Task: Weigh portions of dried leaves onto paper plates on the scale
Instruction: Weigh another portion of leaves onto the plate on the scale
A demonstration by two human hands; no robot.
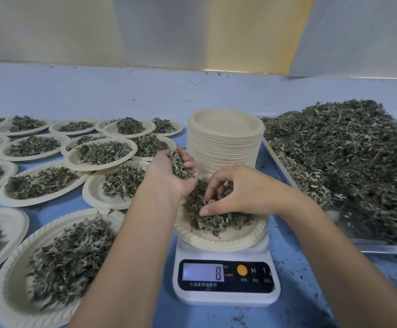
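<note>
A white digital scale (225, 282) stands at the front centre, its display reading 8. On it sits a paper plate (223, 240) with a small heap of dried leaves (218, 220). My left hand (169, 178) hovers over the plate's far left edge, palm up, cupping a handful of dried leaves (179, 165). My right hand (237, 190) reaches into the heap on the plate with curled fingers and pinches some leaves. A tall stack of empty paper plates (225, 140) stands just behind the scale.
Several filled paper plates (57, 259) cover the blue table (57, 210) to the left. A big pile of loose dried leaves (349, 157) lies on a metal tray (382, 248) at the right. A wall (145, 91) closes the back.
</note>
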